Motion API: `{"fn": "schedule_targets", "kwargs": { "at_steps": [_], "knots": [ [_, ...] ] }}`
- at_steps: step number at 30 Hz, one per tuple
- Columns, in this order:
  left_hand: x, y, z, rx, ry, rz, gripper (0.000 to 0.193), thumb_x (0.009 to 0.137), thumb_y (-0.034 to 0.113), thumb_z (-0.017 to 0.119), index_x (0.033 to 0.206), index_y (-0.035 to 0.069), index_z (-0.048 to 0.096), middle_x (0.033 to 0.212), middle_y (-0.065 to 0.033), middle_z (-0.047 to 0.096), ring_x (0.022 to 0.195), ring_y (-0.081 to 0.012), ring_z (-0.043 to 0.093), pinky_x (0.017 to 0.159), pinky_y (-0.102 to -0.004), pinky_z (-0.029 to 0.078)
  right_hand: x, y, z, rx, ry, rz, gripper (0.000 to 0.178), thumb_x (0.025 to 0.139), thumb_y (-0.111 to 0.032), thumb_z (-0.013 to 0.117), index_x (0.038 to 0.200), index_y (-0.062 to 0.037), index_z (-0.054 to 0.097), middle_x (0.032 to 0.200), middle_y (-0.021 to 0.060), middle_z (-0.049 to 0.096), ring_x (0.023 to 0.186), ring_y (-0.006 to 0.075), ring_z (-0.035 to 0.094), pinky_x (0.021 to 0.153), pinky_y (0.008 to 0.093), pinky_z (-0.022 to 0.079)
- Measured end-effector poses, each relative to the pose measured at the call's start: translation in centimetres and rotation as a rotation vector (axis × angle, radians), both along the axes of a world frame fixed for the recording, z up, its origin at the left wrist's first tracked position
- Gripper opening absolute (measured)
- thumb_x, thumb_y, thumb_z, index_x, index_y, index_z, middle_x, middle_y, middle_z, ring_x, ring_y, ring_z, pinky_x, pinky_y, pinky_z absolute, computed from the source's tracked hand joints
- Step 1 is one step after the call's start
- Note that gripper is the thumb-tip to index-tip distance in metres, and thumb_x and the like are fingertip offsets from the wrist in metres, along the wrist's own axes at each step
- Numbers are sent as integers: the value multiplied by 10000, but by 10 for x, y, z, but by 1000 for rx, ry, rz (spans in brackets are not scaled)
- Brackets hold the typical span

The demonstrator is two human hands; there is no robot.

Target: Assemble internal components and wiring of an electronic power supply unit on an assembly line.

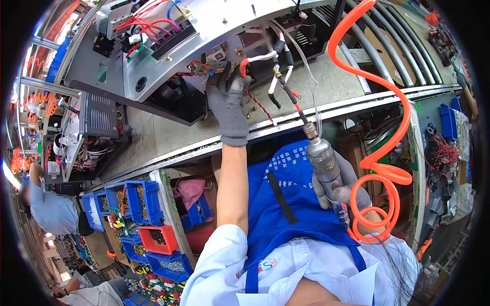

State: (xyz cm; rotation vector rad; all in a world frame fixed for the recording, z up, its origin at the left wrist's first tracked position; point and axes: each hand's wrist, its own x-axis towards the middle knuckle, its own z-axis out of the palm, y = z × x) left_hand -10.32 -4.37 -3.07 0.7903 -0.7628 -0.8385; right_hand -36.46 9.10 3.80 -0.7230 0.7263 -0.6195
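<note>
My left hand (227, 102), in a grey glove, reaches up to an open grey metal chassis (204, 35) and pinches a small green circuit board (212, 67) with red wires at its lower edge. My right hand (339, 186), also gloved, grips a metal pneumatic screwdriver (321, 158). Its long bit points up toward the white and black cables (278, 56) of the chassis. A coiled orange air hose (393, 127) runs from the tool's base up and over the chassis.
The chassis lies on a roller conveyor (377, 46). Blue and red parts bins (148, 219) with screws sit at lower left. Another grey unit (87, 132) stands on the line to the left. Two other people (48, 204) work at far left. Tangled wires (441, 153) lie right.
</note>
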Motion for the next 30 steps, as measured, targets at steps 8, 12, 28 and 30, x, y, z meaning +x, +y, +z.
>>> {"fn": "schedule_targets", "kwargs": {
  "at_steps": [8,12,28,30],
  "knots": [
    [18,-15,-25,-50,-510,76,531,811,6,703,1254,6,409,1110,-123,598,957,-213,641,803,-329,571,0,-4,-5,-15,-31,-4,961,573,-408,790,1357,-41,373,787,89,584,552,157,593,470,247,469],
    [4,-24,-18,16,-211,96,472,835,41,704,1226,11,442,1002,-103,644,810,-200,681,688,-296,586,-1,-6,-8,-10,-13,5,973,574,-421,796,1363,-43,369,794,91,586,552,155,593,473,247,474],
    [-4,-33,13,181,144,229,322,852,212,745,1077,21,617,849,-102,690,641,-182,680,467,-235,523,6,-14,-6,-25,-54,72,912,603,-221,689,1424,-59,328,828,93,571,597,161,585,510,265,452],
    [-5,-33,14,189,163,216,293,849,206,749,1047,30,622,830,-98,691,645,-181,672,485,-248,523,8,-14,-5,-33,-43,64,934,606,-292,723,1416,-50,327,818,93,574,584,157,586,502,257,461]
  ]
}}
